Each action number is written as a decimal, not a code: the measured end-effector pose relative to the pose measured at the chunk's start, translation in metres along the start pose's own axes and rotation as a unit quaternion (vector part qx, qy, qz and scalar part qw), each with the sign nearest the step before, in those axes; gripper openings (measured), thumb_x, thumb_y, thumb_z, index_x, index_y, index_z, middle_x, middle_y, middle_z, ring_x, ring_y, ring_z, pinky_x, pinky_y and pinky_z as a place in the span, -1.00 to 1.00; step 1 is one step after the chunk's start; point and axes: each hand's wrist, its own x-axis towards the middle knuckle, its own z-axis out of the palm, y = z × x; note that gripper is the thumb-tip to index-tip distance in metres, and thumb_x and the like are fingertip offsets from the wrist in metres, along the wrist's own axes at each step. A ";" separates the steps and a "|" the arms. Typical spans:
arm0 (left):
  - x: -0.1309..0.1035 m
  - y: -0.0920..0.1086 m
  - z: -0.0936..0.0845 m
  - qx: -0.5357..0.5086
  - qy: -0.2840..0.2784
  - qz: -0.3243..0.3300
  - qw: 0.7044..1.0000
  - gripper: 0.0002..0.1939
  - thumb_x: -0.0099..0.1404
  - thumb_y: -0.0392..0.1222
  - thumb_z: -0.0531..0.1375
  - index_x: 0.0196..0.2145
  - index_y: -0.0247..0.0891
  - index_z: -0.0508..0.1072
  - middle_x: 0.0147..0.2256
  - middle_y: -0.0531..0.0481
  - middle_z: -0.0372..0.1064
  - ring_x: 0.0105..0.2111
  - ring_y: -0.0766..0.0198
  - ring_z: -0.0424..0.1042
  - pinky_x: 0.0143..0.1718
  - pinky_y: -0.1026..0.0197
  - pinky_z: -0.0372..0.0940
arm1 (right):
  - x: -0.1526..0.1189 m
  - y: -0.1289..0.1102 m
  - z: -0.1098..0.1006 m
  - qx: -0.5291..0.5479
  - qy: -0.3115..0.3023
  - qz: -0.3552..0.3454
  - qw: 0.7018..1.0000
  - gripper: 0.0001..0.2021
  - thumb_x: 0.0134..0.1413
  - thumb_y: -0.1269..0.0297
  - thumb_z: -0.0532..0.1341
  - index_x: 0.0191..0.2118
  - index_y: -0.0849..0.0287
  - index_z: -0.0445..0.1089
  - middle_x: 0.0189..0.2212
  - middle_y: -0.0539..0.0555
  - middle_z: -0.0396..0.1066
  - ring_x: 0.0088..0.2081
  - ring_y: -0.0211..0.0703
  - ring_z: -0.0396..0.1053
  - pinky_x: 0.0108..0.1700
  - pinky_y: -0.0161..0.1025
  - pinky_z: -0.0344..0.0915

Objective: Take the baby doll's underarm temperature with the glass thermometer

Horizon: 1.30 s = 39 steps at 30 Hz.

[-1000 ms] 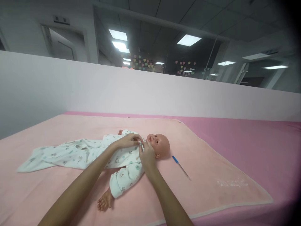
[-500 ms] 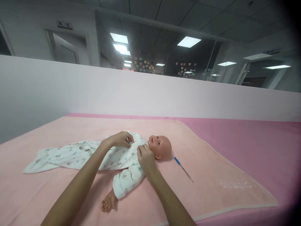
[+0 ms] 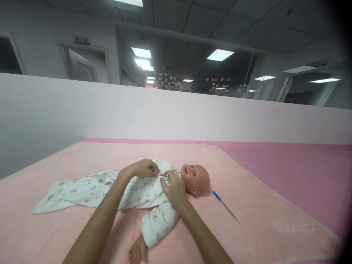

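Observation:
A baby doll [image 3: 195, 179] lies on its back, its head to the right. It wears a white patterned garment [image 3: 140, 192] with an open edge at the chest. My left hand [image 3: 145, 168] has its fingers curled on the cloth at the chest, pinching the edge. Just right of it, my right hand [image 3: 175, 185] grips the cloth near the doll's neck between thumb and fingers. One bare doll hand [image 3: 137, 250] sticks out of the sleeve towards me.
A thin stick with a blue end [image 3: 226, 206] lies right of the doll's head. Under everything is a peach blanket [image 3: 247, 190] on a pink surface [image 3: 302, 168]. A white low wall [image 3: 176, 113] stands behind.
The view has shifted, so the doll sits slightly lower and further right. My right hand's fingers have spread a little, and the cloth edge between my hands now shows as a raised fold.

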 end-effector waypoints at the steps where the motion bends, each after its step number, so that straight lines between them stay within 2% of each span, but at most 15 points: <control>1: 0.001 0.000 0.001 0.005 0.007 0.002 1.000 -0.66 0.08 -0.06 0.09 -0.21 -0.20 0.47 -0.31 -0.02 0.45 -0.34 0.24 0.39 -0.36 0.30 0.23 | -0.001 0.000 0.000 0.005 -0.003 -0.004 1.000 -0.86 0.04 0.26 0.12 -0.28 0.14 0.35 -0.36 0.02 0.31 -0.37 -0.23 0.30 -0.38 -0.33 0.11; 4: 0.004 0.003 0.004 0.013 0.026 0.014 0.999 -0.70 0.12 -0.06 0.05 -0.32 -0.21 0.49 -0.39 0.00 0.44 -0.41 0.26 0.37 -0.42 0.30 0.19 | -0.003 0.001 -0.002 0.024 -0.015 -0.011 1.000 -0.87 0.05 0.27 0.12 -0.30 0.11 0.38 -0.35 0.01 0.28 -0.36 -0.26 0.30 -0.37 -0.35 0.11; 9: 0.009 0.006 0.011 0.019 0.028 0.018 0.999 -0.77 0.09 -0.06 0.09 -0.40 -0.19 0.48 -0.40 0.03 0.44 -0.44 0.28 0.36 -0.46 0.32 0.16 | -0.003 0.001 -0.004 0.057 -0.019 -0.006 0.998 -0.89 0.05 0.30 0.13 -0.34 0.09 0.40 -0.34 -0.01 0.27 -0.36 -0.29 0.28 -0.38 -0.38 0.13; 12: 0.011 0.009 0.014 0.023 0.024 0.027 0.999 -0.77 0.11 -0.05 0.08 -0.42 -0.18 0.48 -0.43 0.02 0.44 -0.42 0.26 0.37 -0.40 0.29 0.18 | -0.003 -0.001 -0.004 0.071 -0.019 -0.023 0.997 -0.88 0.06 0.35 0.10 -0.32 0.09 0.38 -0.31 0.00 0.29 -0.35 -0.29 0.28 -0.36 -0.39 0.15; 16: 0.011 0.015 0.016 0.030 0.038 0.037 0.998 -0.77 0.11 -0.06 0.08 -0.48 -0.20 0.47 -0.50 0.03 0.42 -0.46 0.28 0.34 -0.27 0.24 0.17 | -0.004 -0.001 -0.001 0.075 -0.003 -0.021 0.997 -0.88 0.05 0.40 0.09 -0.35 0.12 0.36 -0.39 -0.01 0.34 -0.33 -0.26 0.30 -0.34 -0.37 0.15; 21: 0.009 0.015 0.013 0.004 0.009 0.015 1.000 -0.76 0.12 -0.07 0.06 -0.42 -0.21 0.46 -0.44 0.00 0.42 -0.42 0.24 0.32 -0.34 0.25 0.15 | -0.004 0.000 0.004 0.088 0.010 0.003 0.996 -0.90 0.02 0.38 0.12 -0.33 0.12 0.36 -0.39 -0.01 0.38 -0.31 -0.22 0.32 -0.34 -0.34 0.14; 29: 0.009 0.021 0.014 0.013 0.003 -0.011 1.000 -0.78 0.14 -0.10 0.03 -0.39 -0.22 0.43 -0.38 0.01 0.40 -0.36 0.24 0.31 -0.29 0.25 0.15 | -0.005 0.000 0.005 0.054 0.025 -0.003 0.998 -0.85 0.07 0.36 0.09 -0.29 0.12 0.40 -0.41 0.02 0.38 -0.38 -0.21 0.31 -0.38 -0.32 0.13; 33: 0.009 0.019 0.013 -0.013 -0.006 0.013 1.000 -0.76 0.14 -0.15 0.03 -0.27 -0.19 0.43 -0.31 0.02 0.42 -0.29 0.24 0.34 -0.20 0.24 0.18 | -0.005 0.000 0.007 0.039 0.027 -0.003 0.999 -0.83 0.10 0.35 0.06 -0.29 0.14 0.39 -0.41 0.03 0.36 -0.40 -0.21 0.30 -0.40 -0.32 0.11; 39: 0.004 0.019 0.009 -0.047 -0.033 0.024 0.998 -0.67 0.05 -0.24 0.09 -0.19 -0.22 0.44 -0.34 0.01 0.45 -0.32 0.24 0.40 -0.30 0.29 0.26 | -0.007 0.000 0.009 0.043 0.034 0.008 0.998 -0.84 0.08 0.36 0.07 -0.29 0.13 0.40 -0.42 0.03 0.36 -0.39 -0.20 0.30 -0.40 -0.31 0.10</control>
